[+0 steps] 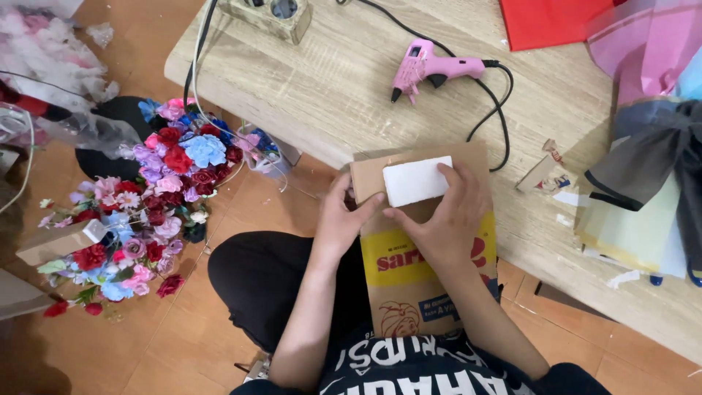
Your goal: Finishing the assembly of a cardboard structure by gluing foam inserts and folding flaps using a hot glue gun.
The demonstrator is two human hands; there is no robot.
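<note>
Right hand (446,223) lies flat on a piece of cardboard (420,271), fingertips pressing a white foam block (415,180) against its top end; fingers spread, not clamped. Left hand (340,219) grips the cardboard's left edge, thumb on the front just beside the block. The cardboard leans from lap onto the surface (329,88) edge. The block looks light, stiff and crumbly, best held by its long sides; the cardboard is light and bendy, best held by both edges. Pink glue gun (433,68) lies beyond the right hand's fingertips, fake flowers (157,197) on the floor left of the left hand.
</note>
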